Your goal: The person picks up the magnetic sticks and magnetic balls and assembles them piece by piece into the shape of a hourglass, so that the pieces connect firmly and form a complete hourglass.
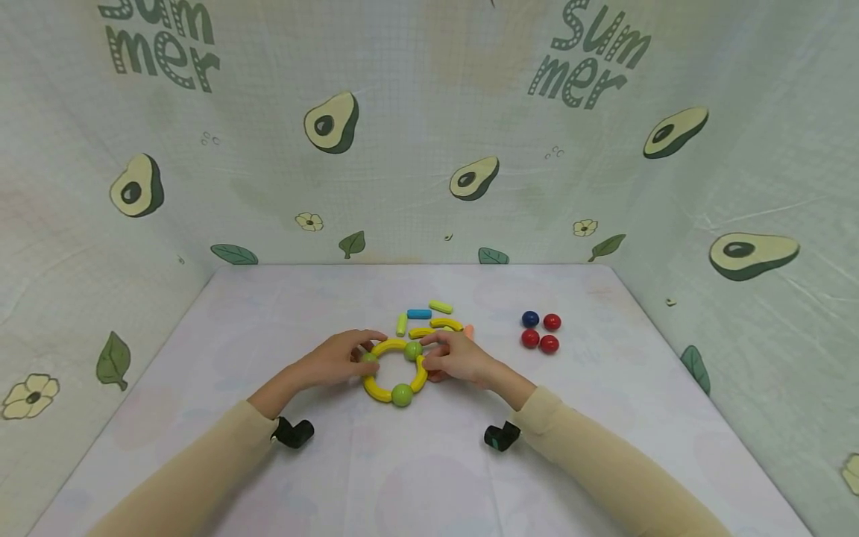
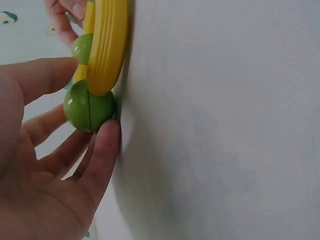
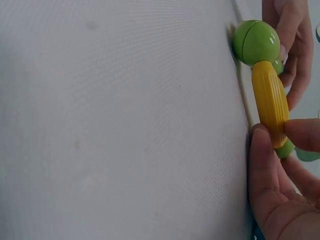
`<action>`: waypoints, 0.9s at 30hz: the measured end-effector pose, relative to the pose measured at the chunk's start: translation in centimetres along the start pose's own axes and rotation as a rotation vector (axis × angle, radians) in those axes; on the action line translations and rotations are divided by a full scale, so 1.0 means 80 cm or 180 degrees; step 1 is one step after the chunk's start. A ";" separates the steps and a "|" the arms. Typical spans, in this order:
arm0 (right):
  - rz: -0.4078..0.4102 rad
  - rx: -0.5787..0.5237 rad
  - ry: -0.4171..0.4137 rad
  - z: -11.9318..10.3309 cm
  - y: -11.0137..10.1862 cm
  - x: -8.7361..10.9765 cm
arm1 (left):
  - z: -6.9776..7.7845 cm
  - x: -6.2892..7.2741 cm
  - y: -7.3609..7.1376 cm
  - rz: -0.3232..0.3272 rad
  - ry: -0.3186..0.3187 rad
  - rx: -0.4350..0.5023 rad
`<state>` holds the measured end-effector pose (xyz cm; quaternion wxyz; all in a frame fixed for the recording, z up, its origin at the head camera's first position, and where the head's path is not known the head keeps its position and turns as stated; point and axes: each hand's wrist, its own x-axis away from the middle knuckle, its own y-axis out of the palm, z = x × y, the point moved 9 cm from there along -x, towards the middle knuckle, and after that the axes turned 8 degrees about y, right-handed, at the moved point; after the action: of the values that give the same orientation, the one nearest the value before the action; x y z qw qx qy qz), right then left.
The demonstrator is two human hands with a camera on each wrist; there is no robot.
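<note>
Three yellow curved rods (image 1: 378, 390) and three green balls (image 1: 402, 395) form a ring on the table, between both hands. On its left side, the left hand (image 1: 338, 358) holds a green ball (image 2: 87, 107) with thumb and fingers around it. A yellow curved rod (image 2: 107, 47) leads off from that ball in the left wrist view. The right hand (image 1: 463, 358) pinches the ring's right-hand yellow curved rod (image 3: 270, 97) near its far end, close to the back green ball (image 1: 413, 350). In the right wrist view the front green ball (image 3: 256, 42) sits at this rod's other end.
Behind the ring lie a blue rod (image 1: 419, 314), yellow-green rods (image 1: 441, 306), more yellow curved rods (image 1: 446, 324) and a partly hidden orange-pink rod (image 1: 469, 330). A dark blue ball (image 1: 530, 319) and three red balls (image 1: 549, 344) are grouped to the right. Printed cloth walls (image 1: 403, 216) surround the table.
</note>
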<state>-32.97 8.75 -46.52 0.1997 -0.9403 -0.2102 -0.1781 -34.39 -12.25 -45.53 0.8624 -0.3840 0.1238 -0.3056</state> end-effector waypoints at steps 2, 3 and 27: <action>0.0022 0.0045 -0.0029 -0.001 -0.001 0.001 | 0.002 0.003 0.000 -0.0062 0.0102 -0.0034; 0.0037 0.0071 -0.0048 -0.001 -0.001 0.002 | 0.003 0.004 0.001 -0.0083 0.0146 -0.0049; 0.0406 0.1216 -0.0824 -0.027 -0.032 0.026 | 0.013 0.011 0.004 -0.0078 0.0222 -0.0077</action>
<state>-32.93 10.59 -43.01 0.3561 -0.9119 -0.2040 0.0000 -33.08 -11.98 -45.05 0.8491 -0.3849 0.1527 -0.3279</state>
